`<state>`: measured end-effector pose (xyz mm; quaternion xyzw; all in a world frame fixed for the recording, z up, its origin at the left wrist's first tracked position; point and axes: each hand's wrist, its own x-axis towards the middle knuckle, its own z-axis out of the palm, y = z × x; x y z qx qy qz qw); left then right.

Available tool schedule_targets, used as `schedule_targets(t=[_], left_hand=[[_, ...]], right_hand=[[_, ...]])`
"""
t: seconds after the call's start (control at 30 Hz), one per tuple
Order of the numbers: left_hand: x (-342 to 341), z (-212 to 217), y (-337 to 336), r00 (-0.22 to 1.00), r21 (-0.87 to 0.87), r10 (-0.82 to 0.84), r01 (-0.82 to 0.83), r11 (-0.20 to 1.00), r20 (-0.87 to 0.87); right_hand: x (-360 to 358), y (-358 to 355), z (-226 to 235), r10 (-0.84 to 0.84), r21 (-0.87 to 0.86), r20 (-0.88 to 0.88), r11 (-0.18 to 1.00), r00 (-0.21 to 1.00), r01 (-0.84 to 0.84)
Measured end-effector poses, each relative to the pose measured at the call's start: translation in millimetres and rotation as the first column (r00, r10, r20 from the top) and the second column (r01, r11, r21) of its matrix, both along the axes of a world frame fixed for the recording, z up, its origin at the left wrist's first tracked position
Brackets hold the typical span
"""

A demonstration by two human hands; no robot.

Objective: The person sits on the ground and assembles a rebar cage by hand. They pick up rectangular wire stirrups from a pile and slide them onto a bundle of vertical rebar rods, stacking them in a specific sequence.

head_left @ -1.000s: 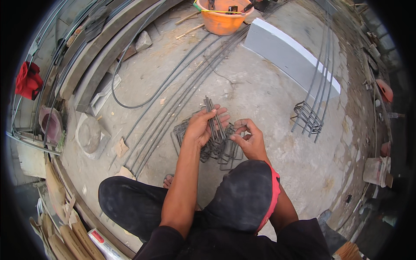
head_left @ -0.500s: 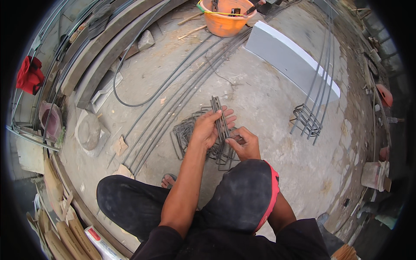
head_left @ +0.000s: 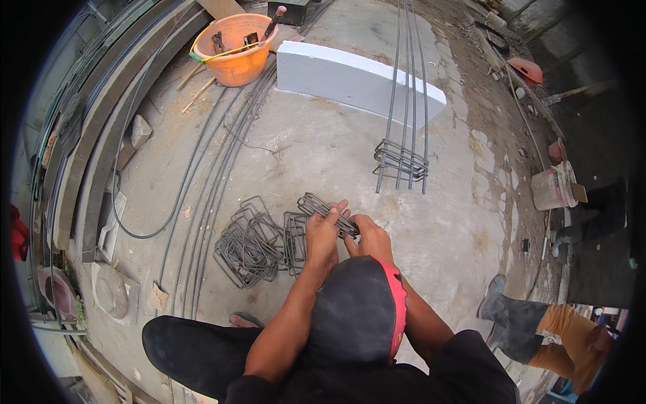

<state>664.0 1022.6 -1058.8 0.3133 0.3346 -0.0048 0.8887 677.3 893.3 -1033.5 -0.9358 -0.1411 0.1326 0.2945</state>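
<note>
A bundle of bent steel rebar stirrups (head_left: 321,207) slants between my two hands over the concrete. My left hand (head_left: 323,236) is closed around its middle, with fingertips showing on the far side. At the bundle's near right end, my right hand (head_left: 371,240) grips it between thumb and fingers. To the left lies a tangled heap of rectangular stirrups (head_left: 249,249), with a smaller group of stirrups (head_left: 295,242) close by my left hand. Farther ahead on the right, several stirrups (head_left: 404,161) hang around long straight rebars (head_left: 412,87).
A white foam-like block (head_left: 350,81) stands under the long rebars. An orange bucket (head_left: 237,67) holding tools sits at far left. Long bars (head_left: 215,175) run along the floor on the left, beside timber beams (head_left: 101,148). A person's boots (head_left: 515,323) are at right.
My view has turned right, so the bucket, block and rebars sit farther left. The held bundle has tipped from nearly upright to a slant. A person in boots has appeared at right.
</note>
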Motion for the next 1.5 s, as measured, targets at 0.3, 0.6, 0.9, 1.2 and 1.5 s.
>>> schedule_targets(t=[0.3, 0.6, 0.9, 1.2, 1.5], left_hand=[[43, 6, -72, 0.915, -0.227, -0.379, 0.402, 0.887, 0.137], [91, 1, -95, 0.932, -0.228, -0.318, 0.352, 0.908, 0.173], [102, 14, -102, 0.924, -0.205, -0.373, 0.384, 0.900, 0.088], [99, 29, -47, 0.634, 0.661, -0.655, 0.702, 0.266, -0.410], [106, 2, -30, 0.820, 0.916, -0.566, 0.291, 0.275, -0.090]], right_hand=[[51, -112, 29, -0.135, -0.042, 0.301, 0.987, 0.944, 0.154], [91, -117, 24, -0.288, -0.005, 0.217, 0.955, 0.933, 0.296], [105, -132, 20, -0.307, 0.069, 0.265, 0.952, 0.914, 0.299], [108, -135, 20, -0.327, 0.110, 0.334, 0.945, 0.884, 0.308], [146, -158, 6, -0.260, 0.258, 0.125, 0.940, 0.957, 0.222]])
